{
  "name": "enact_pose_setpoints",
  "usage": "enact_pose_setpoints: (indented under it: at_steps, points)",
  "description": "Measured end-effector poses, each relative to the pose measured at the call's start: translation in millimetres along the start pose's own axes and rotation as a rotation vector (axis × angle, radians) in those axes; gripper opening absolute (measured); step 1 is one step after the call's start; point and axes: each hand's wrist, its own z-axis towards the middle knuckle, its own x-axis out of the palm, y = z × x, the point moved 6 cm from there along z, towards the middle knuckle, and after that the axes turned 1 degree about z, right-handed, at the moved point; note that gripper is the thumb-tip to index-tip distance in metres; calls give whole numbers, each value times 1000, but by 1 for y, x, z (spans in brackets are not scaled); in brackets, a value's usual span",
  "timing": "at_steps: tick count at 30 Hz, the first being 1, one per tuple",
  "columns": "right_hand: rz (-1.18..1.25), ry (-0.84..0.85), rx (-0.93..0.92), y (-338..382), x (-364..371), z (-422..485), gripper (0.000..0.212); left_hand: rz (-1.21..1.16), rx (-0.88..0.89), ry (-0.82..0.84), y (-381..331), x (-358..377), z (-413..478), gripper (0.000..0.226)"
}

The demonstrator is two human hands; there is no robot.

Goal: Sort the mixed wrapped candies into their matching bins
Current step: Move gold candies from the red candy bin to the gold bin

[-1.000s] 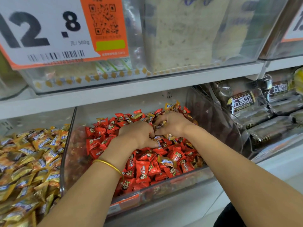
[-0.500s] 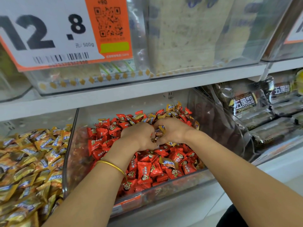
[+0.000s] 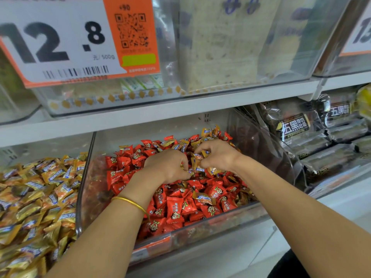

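Gold bin (image 3: 46, 145) at 9 o'clock is the drop target. Left hand (image 3: 168, 167) grip curled on gold strays (image 3: 200, 158), right hand (image 3: 218, 157) grip pinching more, both mid red bin (image 3: 210, 227). Risk: overfull grips shed pieces back among the reds on transfer. Lone stray (image 3: 203, 198) at 6 o'clock is easily missed.

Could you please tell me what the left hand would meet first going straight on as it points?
Likely the gold-wrapped candies that the right hand pinches, just ahead; depth is unclear.
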Motion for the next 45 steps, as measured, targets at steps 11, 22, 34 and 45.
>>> enact_pose_setpoints:
  at_steps: [11,22,34,45]
  points:
    - [-157,141,-34,13,25,4,30,-726,-76,-249,19,-40,-29,24]
    - [-402,175,-91,23,27,-1,34,-993,-192,-204,32,-33,-34,11]
    - [696,77,256,1,-6,-19,22,-1013,-208,-284,35,-38,-40,17]
    - [1172,243,353,4,-2,-34,18,-932,-224,-329,32,-42,-45,14]
